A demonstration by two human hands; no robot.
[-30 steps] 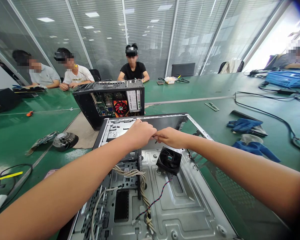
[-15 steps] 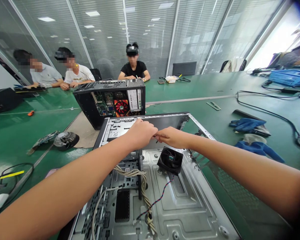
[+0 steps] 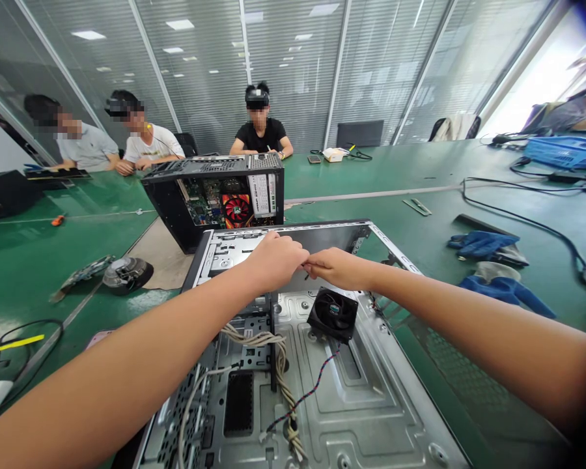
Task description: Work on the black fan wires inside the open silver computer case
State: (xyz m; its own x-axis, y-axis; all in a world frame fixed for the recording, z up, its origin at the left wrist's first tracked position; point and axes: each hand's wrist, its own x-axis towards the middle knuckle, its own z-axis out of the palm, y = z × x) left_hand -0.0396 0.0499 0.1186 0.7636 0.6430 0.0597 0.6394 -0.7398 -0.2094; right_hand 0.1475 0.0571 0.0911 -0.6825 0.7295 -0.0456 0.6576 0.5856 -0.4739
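Observation:
My left hand (image 3: 279,260) is closed, its fingers curled over the far part of an open computer case (image 3: 390,417) lying on its side. Against it, fingertip to fingertip, is my right hand (image 3: 336,267), also closed. Whatever is between the fingers is too small or hidden to name. Just below my right hand a black case fan (image 3: 333,314) rests on the bare metal panel. Its twisted red-and-blue lead (image 3: 317,384) trails toward me. A bundle of beige cables (image 3: 284,378) runs along the drive bay edge.
A second computer case (image 3: 170,208) with a red fan stands upright beyond. Blue gloves (image 3: 486,246) and a black cable (image 3: 532,225) lie at right. A round cooler (image 3: 127,275) sits at left on the green table (image 3: 395,176). Several people sit around the table.
My hands stay together in nearly the same place above the case. The fan and its lead have not moved. The view shifts very slightly.

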